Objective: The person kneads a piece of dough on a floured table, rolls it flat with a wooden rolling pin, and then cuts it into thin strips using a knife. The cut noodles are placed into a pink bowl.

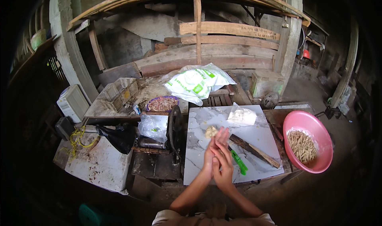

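Over a white marble-patterned board (pixel 203 162), my two hands meet palm to palm. My left hand (pixel 211 152) is open, its fingers stretched out and pointing away from me. Across its palm lies my right hand (pixel 224 164), with its fingers extended too; whether anything is pressed between the palms is hidden. Just beyond my fingertips sits a pale lump of dough (pixel 211 131). To the right of my hands are a green-handled knife (pixel 238 162) and a dark wooden bar (pixel 254 150) lying diagonally. A clear bag of white powder (pixel 242 116) rests at the board's far edge.
A pink basin (pixel 327 146) with many short pale sticks stands at the right. Left of the board is a hand-cranked machine with a dark wheel (pixel 175 128) and a plastic bag (pixel 153 128). Farther back are a purple-rimmed basket (pixel 163 103), a crate (pixel 119 92) and a white sack (pixel 199 82).
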`<state>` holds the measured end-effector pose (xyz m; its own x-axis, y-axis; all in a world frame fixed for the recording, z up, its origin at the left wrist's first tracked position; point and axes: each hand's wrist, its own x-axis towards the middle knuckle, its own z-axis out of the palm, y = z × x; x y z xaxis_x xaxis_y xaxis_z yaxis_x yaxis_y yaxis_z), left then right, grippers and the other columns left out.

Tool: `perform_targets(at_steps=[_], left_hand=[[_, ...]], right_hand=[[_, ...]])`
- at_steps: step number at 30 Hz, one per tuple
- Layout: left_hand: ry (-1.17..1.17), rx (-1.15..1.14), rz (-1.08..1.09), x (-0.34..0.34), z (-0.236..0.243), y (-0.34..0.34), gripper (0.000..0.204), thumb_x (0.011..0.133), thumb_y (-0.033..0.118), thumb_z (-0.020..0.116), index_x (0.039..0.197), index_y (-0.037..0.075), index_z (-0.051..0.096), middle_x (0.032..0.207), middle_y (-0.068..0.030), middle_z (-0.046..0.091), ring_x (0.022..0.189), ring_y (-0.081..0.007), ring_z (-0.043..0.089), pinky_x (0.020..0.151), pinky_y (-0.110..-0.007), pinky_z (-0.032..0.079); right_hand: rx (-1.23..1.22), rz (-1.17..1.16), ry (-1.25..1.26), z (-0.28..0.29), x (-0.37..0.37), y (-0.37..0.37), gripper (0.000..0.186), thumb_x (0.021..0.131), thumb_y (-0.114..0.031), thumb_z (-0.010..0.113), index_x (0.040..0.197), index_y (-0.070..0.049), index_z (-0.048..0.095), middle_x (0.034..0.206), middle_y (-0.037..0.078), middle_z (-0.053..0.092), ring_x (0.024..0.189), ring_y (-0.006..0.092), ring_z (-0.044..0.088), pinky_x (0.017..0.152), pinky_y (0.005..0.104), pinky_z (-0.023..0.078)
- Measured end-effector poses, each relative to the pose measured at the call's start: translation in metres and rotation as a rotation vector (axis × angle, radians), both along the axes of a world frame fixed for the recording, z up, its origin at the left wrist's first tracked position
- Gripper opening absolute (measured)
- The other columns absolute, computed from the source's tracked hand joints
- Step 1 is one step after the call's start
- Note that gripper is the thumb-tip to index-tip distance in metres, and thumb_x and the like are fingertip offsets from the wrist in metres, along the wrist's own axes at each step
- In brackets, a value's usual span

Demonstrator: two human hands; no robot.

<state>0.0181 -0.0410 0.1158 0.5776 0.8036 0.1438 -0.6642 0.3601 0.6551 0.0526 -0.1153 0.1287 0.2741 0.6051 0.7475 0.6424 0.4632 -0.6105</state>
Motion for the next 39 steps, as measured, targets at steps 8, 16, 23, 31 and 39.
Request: perform_targets(at_steps=[8, 16, 23, 31, 39], left_hand=[[0.199, -0.215, -0.168, -0.004, 0.02, -0.04, 0.058, 0.098, 0.052, 0.034, 0.14, 0.014, 0.035, 0.14, -0.0034, 0.042, 0.128, -0.0179, 0.04, 0.108, -0.034, 0.029], [-0.02, -0.391, 0.076, -0.018, 0.005, 0.005, 0.074, 0.093, 0.064, 0.028, 0.144, 0.011, 0.027, 0.146, -0.0074, 0.036, 0.135, -0.0206, 0.032, 0.108, -0.036, 0.027], [0.181, 0.032, 0.191, -0.035, -0.02, -0.007, 0.066, 0.097, 0.055, 0.027, 0.143, 0.007, 0.031, 0.145, -0.0095, 0.037, 0.133, -0.0218, 0.035, 0.103, -0.033, 0.032], [0.502, 0.465, 0.161, -0.046, -0.09, -0.019, 0.043, 0.103, 0.029, 0.029, 0.135, 0.005, 0.044, 0.135, -0.0113, 0.046, 0.127, -0.0217, 0.041, 0.106, -0.032, 0.029], [0.561, 0.239, 0.255, -0.071, -0.125, -0.004, 0.045, 0.103, 0.035, 0.029, 0.13, 0.004, 0.047, 0.133, -0.0139, 0.049, 0.125, -0.0225, 0.043, 0.106, -0.032, 0.031]], right_hand=[[-0.135, -0.112, 0.123, 0.008, 0.037, 0.014, 0.021, 0.088, -0.008, 0.053, 0.105, -0.005, 0.065, 0.114, 0.014, 0.055, 0.11, 0.0305, 0.048, 0.098, 0.0399, 0.035], [-0.087, 0.002, 0.077, -0.017, -0.01, -0.007, 0.027, 0.088, -0.01, 0.054, 0.114, -0.003, 0.06, 0.118, 0.017, 0.051, 0.113, 0.0333, 0.048, 0.099, 0.0409, 0.036], [-0.305, 0.508, 1.29, -0.044, 0.016, 0.008, 0.041, 0.101, -0.033, 0.041, 0.124, 0.0, 0.047, 0.116, 0.012, 0.057, 0.105, 0.0208, 0.056, 0.091, 0.0356, 0.046], [-0.491, 0.547, 1.558, -0.093, 0.0, 0.003, 0.024, 0.094, -0.03, 0.054, 0.102, -0.007, 0.056, 0.097, 0.005, 0.059, 0.093, 0.0141, 0.057, 0.086, 0.0298, 0.044], [-0.525, -0.011, 0.644, -0.137, 0.023, 0.013, 0.019, 0.09, -0.018, 0.058, 0.097, 0.0, 0.057, 0.083, 0.004, 0.063, 0.072, 0.0152, 0.06, 0.069, 0.0263, 0.048]])
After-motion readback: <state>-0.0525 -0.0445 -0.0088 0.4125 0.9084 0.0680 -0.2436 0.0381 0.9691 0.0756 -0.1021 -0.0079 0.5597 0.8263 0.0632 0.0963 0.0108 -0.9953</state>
